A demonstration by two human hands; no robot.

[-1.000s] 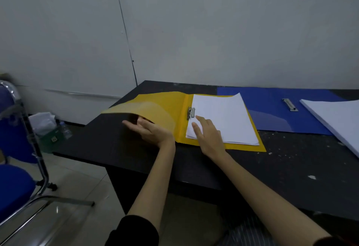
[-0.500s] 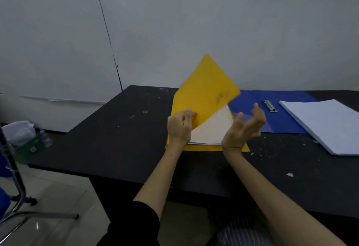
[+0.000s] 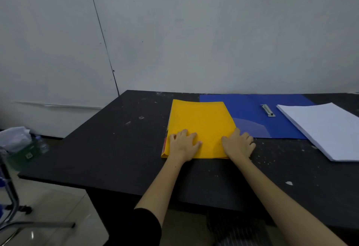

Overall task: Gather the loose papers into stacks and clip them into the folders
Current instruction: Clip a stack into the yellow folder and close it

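While both hands lie flat on its near edge, the yellow folder sits closed on the black table, its far right corner overlapping the open blue folder. The left hand presses the near left part of the cover and the right hand the near right corner; the fingers of both are spread and fairly straight, pressing rather than gripping, so neither has hold of anything. I judge the folder to be light, thin and flexible, with a smooth plastic cover that would slide easily on the table and bend if lifted by one corner; the spine side on the left, where a sliver of reddish edge shows, looks the stiffest place to take it, or both long edges together. Whatever it holds is hidden under the cover. To the right, the blue folder lies flat with its metal clip exposed, and a thick stack of white paper rests partly over its right side, near the table's right end. That stack looks heavier, loose and liable to fan or slip, so it likely wants squaring with both hands from opposite edges. Nothing stands between the hands and the stack, though the yellow folder overlaps the blue one's left leaf. Off the table's left, a chair frame and a bin with crumpled paper stand well apart.
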